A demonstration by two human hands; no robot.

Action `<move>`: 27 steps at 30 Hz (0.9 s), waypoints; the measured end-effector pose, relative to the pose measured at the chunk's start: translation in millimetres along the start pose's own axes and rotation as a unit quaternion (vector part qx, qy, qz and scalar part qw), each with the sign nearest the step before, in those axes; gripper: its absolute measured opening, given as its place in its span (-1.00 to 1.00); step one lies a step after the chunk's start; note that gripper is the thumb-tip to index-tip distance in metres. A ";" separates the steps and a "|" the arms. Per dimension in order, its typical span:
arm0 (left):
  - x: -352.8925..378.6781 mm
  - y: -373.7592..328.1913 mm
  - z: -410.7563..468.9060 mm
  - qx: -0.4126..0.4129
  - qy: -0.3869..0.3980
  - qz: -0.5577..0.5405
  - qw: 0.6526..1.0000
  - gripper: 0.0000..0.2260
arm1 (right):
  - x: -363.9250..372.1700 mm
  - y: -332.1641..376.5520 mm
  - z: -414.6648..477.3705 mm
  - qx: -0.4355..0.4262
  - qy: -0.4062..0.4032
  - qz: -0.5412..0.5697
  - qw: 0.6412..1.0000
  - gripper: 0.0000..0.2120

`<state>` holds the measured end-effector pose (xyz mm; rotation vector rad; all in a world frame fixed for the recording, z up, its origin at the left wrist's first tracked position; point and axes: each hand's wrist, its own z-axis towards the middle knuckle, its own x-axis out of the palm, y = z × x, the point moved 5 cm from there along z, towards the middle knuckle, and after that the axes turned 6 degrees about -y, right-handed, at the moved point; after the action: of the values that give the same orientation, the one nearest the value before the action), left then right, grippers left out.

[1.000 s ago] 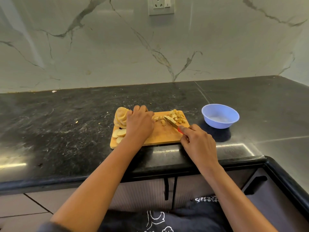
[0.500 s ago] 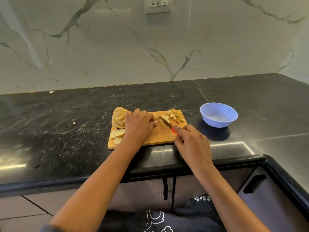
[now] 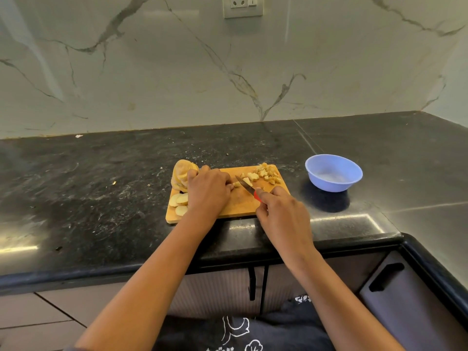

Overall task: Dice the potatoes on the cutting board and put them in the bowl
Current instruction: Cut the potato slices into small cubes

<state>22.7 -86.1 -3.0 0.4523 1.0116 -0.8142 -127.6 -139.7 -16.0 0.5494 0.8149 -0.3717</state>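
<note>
well, your left hand (image 3: 207,191) curls its grip onto a small potato piece (image 3: 236,184) mid-frame; your right hand (image 3: 281,214) grips the knife (image 3: 244,184). likely firm and slippery: pin it low, fingertips tucked.

Two bare forearms reach in from the near edge, converging toward the middle. The left hand (image 3: 209,190) lies palm down, knuckles raised, fingertips curled onto a potato piece (image 3: 237,184). The right hand (image 3: 281,211), nearer and further right, grips a knife (image 3: 245,185) by its red handle.
</note>
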 end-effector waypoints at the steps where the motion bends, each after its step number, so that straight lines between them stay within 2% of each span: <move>1: -0.2 0.4 -0.9 -0.003 -0.001 -0.003 1.000 -0.77 | 0.3 0.6 2.1 0.003 0.003 -0.003 1.000 -0.63; 6: -1.3 1.6 -3.7 -0.010 -0.005 -0.012 1.000 -0.78 | -1.1 1.8 7.8 0.010 0.010 -0.018 1.000 -0.62; 12: -1.3 3.3 -4.5 -0.026 -0.008 -0.016 1.000 -0.77 | -9.7 5.2 -4.7 -0.014 -0.033 -0.005 0.999 -0.66; 17: -0.8 2.4 -4.1 -0.027 -0.013 -0.013 0.999 -0.77 | -5.0 10.7 -17.2 -0.025 0.006 -0.015 1.000 -0.65; 24: -1.9 0.2 -5.5 -0.029 -0.007 -0.009 1.000 -0.77 | 0.5 23.1 0.5 -0.026 0.017 -0.058 0.998 -0.63; 27: -1.6 1.0 -6.1 -0.031 -0.008 -0.007 0.999 -0.77 | 1.1 19.2 6.0 -0.014 0.055 -0.056 0.997 -0.60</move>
<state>19.6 -80.8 -4.5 0.3858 1.0235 -0.7964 -113.7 -128.0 -7.5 0.5024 0.9580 -0.4354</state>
